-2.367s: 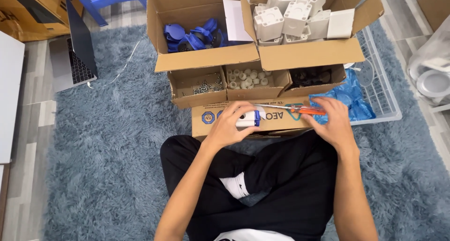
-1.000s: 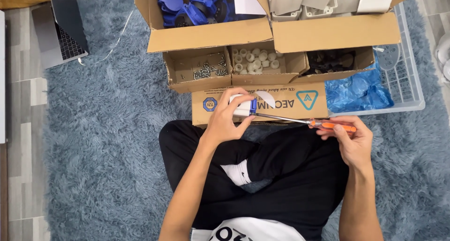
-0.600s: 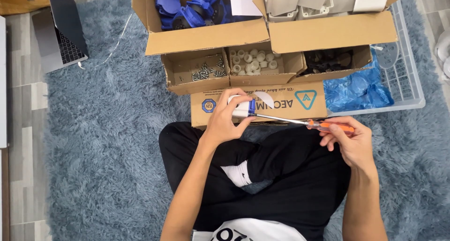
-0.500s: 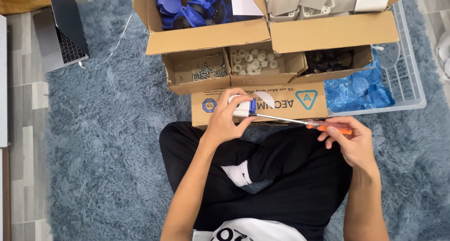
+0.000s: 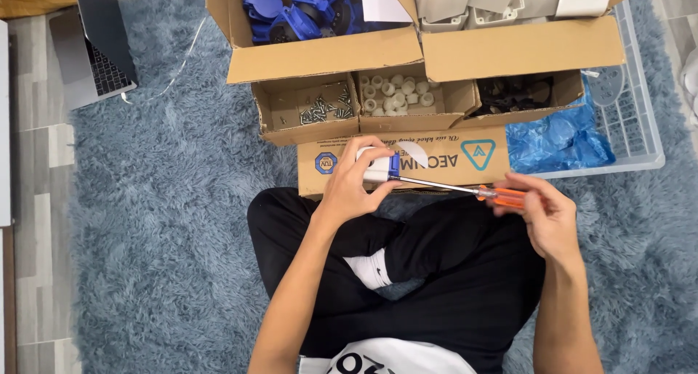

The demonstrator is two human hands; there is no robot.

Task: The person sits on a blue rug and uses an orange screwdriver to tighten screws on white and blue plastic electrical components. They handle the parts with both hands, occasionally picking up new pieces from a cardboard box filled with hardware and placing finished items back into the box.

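Head view: left hand (image 5: 347,192) grips the white-and-blue plug housing (image 5: 379,166) above the lap; right hand (image 5: 547,218), fingers clenched on the orange-handled screwdriver (image 5: 465,191), has stayed engaged since a second ago; driving continues beside the screw box (image 5: 309,111).

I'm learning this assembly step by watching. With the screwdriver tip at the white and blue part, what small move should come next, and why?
Probably a turn of the screwdriver by the right hand. Its shaft runs level into the blue end of the white and blue part, which the left hand grips. The right hand's fingers pinch the orange handle, suited to twisting. Whether the tip is seated on a screw is hidden.
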